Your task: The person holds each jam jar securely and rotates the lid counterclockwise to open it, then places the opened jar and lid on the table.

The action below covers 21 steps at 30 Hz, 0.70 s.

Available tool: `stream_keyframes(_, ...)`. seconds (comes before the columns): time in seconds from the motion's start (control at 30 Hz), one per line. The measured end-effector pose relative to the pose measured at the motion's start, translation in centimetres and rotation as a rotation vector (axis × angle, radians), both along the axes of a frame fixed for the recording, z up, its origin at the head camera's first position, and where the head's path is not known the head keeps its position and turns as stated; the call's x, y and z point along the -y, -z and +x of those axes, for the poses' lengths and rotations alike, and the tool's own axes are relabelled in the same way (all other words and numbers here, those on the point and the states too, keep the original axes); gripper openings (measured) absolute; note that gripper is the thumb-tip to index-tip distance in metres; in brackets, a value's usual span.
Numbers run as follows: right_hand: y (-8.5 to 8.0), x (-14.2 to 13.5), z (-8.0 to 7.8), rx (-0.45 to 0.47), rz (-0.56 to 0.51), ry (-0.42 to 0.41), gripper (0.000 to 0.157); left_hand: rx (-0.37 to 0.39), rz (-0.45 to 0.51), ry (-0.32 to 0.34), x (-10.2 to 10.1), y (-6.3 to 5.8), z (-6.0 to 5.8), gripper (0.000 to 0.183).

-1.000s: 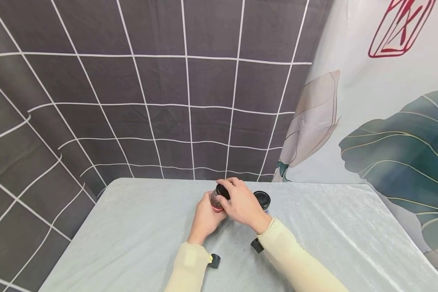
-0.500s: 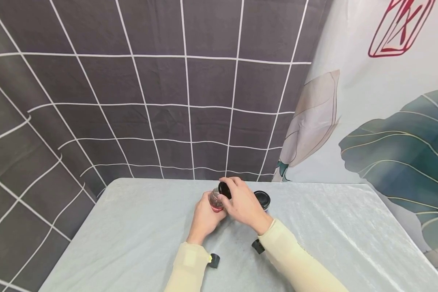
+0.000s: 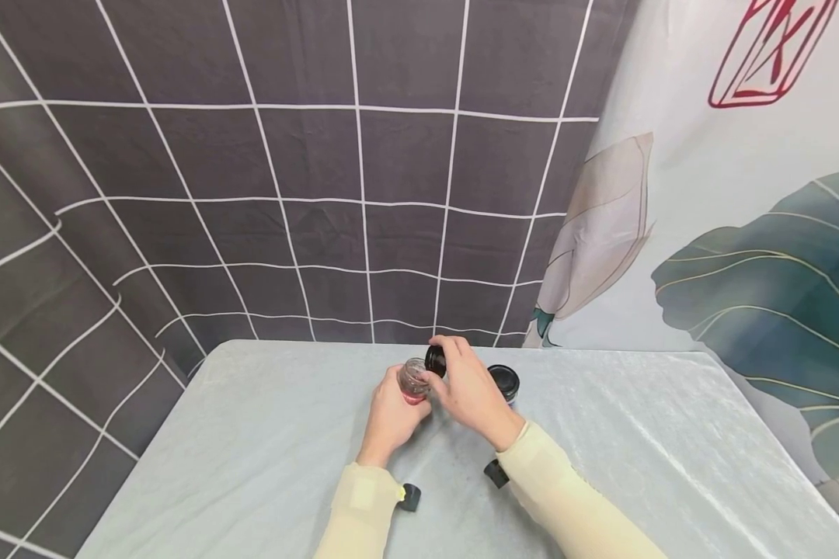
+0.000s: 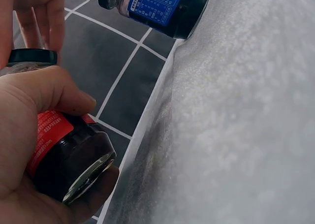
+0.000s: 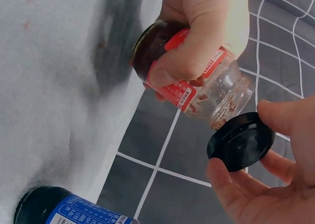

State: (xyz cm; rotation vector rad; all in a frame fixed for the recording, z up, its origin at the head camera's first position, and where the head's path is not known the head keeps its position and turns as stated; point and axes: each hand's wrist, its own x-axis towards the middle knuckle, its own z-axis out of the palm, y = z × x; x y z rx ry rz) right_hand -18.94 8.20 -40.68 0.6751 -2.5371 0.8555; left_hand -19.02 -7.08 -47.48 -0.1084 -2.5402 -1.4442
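Note:
My left hand [image 3: 390, 411] grips a glass jar [image 5: 224, 93] with a red label, its fingers and thumb wrapped round the body. Dark contents fill the jar's lower part, and reddish bits cling inside the clear neck. The mouth is uncovered. My right hand [image 3: 470, 388] pinches a black lid [image 5: 241, 141] by its edge, tilted just beside the jar's mouth. In the left wrist view the left thumb crosses the red label, and the jar's base [image 4: 91, 177] hangs above the cloth.
A second jar [image 4: 157, 5] with a blue label and a black lid [image 3: 503, 380] stands upright on the table to the right of the hands. Pale grey cloth covers the table [image 3: 266, 435]. Behind its far edge hangs a dark curtain [image 3: 308, 171] with white grid lines.
The right hand has lifted the black lid off the jar's mouth and carried it slightly up and to the right. The left hand stays nearly in place with the jar.

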Motion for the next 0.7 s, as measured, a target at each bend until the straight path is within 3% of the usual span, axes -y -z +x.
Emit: stream_keyframes(0.7,1.07,0.0,0.14,-0.019,-0.047,0.067,0.052,-0.022,0.009,-0.051,0.25,0.36,-0.28,0.064)
